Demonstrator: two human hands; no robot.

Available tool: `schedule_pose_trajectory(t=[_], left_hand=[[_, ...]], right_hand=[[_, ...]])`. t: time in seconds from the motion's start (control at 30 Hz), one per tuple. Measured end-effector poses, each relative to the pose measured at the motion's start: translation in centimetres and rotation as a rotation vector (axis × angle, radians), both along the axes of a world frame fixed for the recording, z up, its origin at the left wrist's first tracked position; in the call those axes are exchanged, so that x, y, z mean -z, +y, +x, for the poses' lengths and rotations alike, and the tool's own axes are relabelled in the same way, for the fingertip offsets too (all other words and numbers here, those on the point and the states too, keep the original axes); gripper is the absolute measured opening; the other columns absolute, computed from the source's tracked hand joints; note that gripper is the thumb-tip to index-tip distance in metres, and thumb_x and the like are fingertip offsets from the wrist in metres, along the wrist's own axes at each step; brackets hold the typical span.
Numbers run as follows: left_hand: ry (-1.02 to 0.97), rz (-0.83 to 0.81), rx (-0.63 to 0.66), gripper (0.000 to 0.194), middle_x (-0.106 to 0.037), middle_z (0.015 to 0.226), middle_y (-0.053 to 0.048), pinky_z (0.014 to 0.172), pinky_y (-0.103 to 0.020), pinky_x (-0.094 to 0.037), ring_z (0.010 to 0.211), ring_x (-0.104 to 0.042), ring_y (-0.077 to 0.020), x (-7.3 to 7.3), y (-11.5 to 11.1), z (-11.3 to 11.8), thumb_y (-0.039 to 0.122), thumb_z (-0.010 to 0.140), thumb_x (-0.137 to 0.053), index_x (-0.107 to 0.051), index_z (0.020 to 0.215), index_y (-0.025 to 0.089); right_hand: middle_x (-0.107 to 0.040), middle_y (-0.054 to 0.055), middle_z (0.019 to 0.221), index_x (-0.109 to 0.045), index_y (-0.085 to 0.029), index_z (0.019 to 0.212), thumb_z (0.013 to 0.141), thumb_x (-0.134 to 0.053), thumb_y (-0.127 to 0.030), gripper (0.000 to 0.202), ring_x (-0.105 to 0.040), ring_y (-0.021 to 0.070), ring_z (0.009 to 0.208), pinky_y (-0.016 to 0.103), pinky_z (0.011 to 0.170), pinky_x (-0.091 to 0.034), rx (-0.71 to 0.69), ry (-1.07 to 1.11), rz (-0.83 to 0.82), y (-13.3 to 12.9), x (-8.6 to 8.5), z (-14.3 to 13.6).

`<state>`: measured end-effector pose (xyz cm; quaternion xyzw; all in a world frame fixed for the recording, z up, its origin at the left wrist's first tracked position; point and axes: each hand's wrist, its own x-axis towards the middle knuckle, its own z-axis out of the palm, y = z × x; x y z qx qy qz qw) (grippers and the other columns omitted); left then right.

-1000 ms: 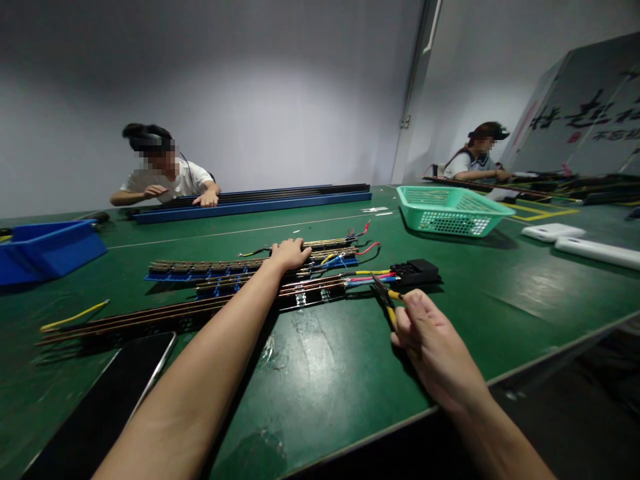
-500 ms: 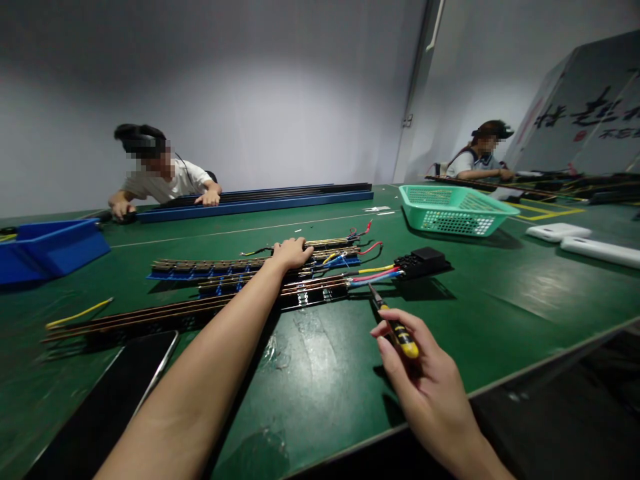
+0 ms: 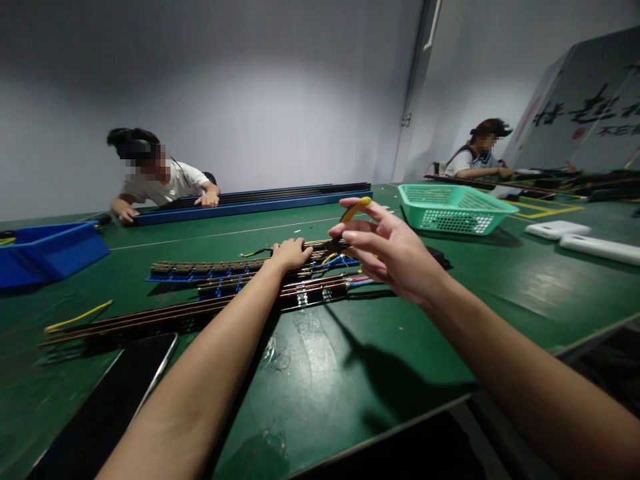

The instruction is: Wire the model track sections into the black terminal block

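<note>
Several long racks of thin copper-coloured rods (image 3: 175, 309) lie side by side on the green table. My left hand (image 3: 291, 255) rests on the rear racks near their right end, its fingers bent over the rods; what they grip, if anything, is too small to make out. Raised above the racks' right end, my right hand (image 3: 383, 243) holds a yellow-handled hand tool (image 3: 356, 208). The tool's dark lower part points at the wires and rods. Red and blue wires (image 3: 363, 281) run rightward beneath my right hand toward a black block (image 3: 440, 257), mostly hidden.
A green basket (image 3: 455, 217) and white devices (image 3: 600, 248) lie to the right. At the left are a blue bin (image 3: 55, 250), a yellow wire (image 3: 80, 316) and a dark flat device (image 3: 107, 407). Two people sit beyond, one beside a long blue tray (image 3: 260, 208).
My right hand has moved up, left and away from the table's front edge, carrying the tool over the racks. My left hand stays put. The person at the left leans further left.
</note>
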<state>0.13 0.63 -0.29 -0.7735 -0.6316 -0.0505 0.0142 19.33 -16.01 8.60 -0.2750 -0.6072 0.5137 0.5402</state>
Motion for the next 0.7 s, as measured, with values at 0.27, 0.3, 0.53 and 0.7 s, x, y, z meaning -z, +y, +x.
schedule_pose_trajectory(t=[0.27, 0.3, 0.53, 0.7], left_hand=[[0.003, -0.004, -0.008, 0.054, -0.058, 0.137, -0.014, 0.103, -0.051, -0.037, 0.126, -0.052, -0.0306, -0.1, -0.1, 0.1, 0.056, 0.098, -0.03, -0.051, 0.135, 0.023], [0.004, -0.006, -0.012, 0.054, -0.058, 0.137, -0.014, 0.103, -0.05, -0.037, 0.126, -0.052, -0.0306, -0.2, -0.1, 0.1, 0.056, 0.098, -0.03, -0.052, 0.134, 0.023], [0.006, -0.017, -0.016, 0.052, -0.058, 0.136, -0.015, 0.101, -0.05, -0.038, 0.125, -0.053, -0.0317, -0.1, 0.2, 0.0, 0.053, 0.097, -0.032, -0.052, 0.134, 0.022], [0.003, -0.005, -0.01, 0.055, -0.058, 0.137, -0.015, 0.102, -0.052, -0.037, 0.126, -0.052, -0.0323, 0.1, 0.4, 0.0, 0.055, 0.097, -0.031, -0.051, 0.135, 0.021]], right_hand=[[-0.065, 0.002, 0.083, -0.052, -0.019, 0.109, 0.083, -0.065, -0.034, 0.033, -0.042, 0.0058, 0.046, 0.018, 0.039, -0.031, 0.154, -0.14, -0.034, 5.3, 4.3, -1.3], [-0.065, 0.003, 0.083, -0.054, -0.019, 0.108, 0.083, -0.065, -0.035, 0.032, -0.05, 0.0085, 0.054, 0.02, 0.045, -0.038, 0.17, -0.208, 0.062, 5.4, 5.2, -1.4], [-0.069, 0.005, 0.082, -0.057, -0.015, 0.119, 0.09, -0.055, -0.022, 0.03, -0.058, 0.0144, 0.066, 0.027, 0.066, -0.044, 0.155, -0.756, 0.586, 3.8, 8.1, -2.6], [-0.071, 0.007, 0.079, -0.065, -0.02, 0.114, 0.092, -0.052, -0.021, 0.026, -0.061, 0.0168, 0.064, 0.026, 0.058, -0.036, 0.115, -1.143, 0.737, 3.0, 8.6, -2.8]])
